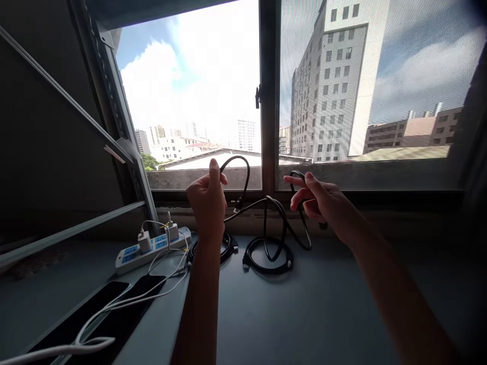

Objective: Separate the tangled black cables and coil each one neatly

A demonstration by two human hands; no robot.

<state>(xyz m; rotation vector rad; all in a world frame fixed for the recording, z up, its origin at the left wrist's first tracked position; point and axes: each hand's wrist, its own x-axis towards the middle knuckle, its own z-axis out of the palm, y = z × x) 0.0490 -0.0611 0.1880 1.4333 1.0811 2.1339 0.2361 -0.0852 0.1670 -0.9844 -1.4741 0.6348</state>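
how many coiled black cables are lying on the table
2: one coil partly hidden behind the left forearm, the other coil to its right, below the held cable.

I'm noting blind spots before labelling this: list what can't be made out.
All in the head view:
- Part of the cable: covered by the left hand.
- Right hand's grip: contact hidden by its fingers.
- Left coil's middle: behind the left forearm.
- Power strip's markings: too small.
- Thick white cord's rest: cut off by the edge.
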